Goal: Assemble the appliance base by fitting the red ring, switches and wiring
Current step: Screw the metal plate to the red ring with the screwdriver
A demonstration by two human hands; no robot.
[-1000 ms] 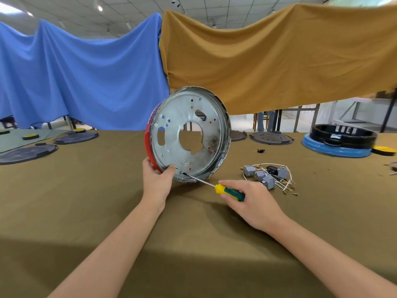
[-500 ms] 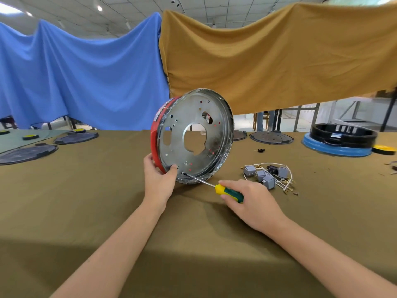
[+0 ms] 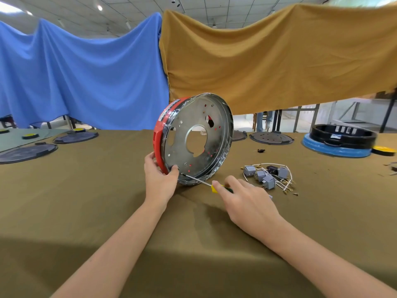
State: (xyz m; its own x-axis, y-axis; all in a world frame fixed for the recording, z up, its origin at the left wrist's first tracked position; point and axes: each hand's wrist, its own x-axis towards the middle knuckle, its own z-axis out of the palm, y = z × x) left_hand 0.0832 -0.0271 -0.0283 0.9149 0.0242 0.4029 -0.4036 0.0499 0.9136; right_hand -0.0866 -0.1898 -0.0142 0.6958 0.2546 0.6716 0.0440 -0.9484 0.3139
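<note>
The metal base plate [image 3: 197, 139], a shiny round pressed-steel disc with a raised rim, a large centre hole and many small punched holes, stands on edge on the table [image 3: 86, 201], tilted a little away from the camera. The red ring [image 3: 159, 134], smooth moulded plastic, sits flush against its far side and shows as a crescent along the left edge. The left hand [image 3: 160, 179] grips the lower left rim, fingers curled behind the red ring and thumb pressed on the metal face. The right hand [image 3: 247, 201] is curled round the green and yellow handle of a screwdriver [image 3: 199, 180], whose thin steel shaft reaches to a point low on the plate, just beside the left thumb.

The step in hand looks to be screwing the ring to the plate; whether a screw sits under the tip is too small to tell. The next move likely calls for keeping the tip seated and square to the hole while the left hand steadies the upright disc.

Near the right hand lie the switches [image 3: 265, 175], small grey boxy blocks, tangled with thin white wiring [image 3: 283, 182] ending in brass terminals, not yet fitted. The table is covered in olive cloth; blue and mustard drapes hang behind.
</note>
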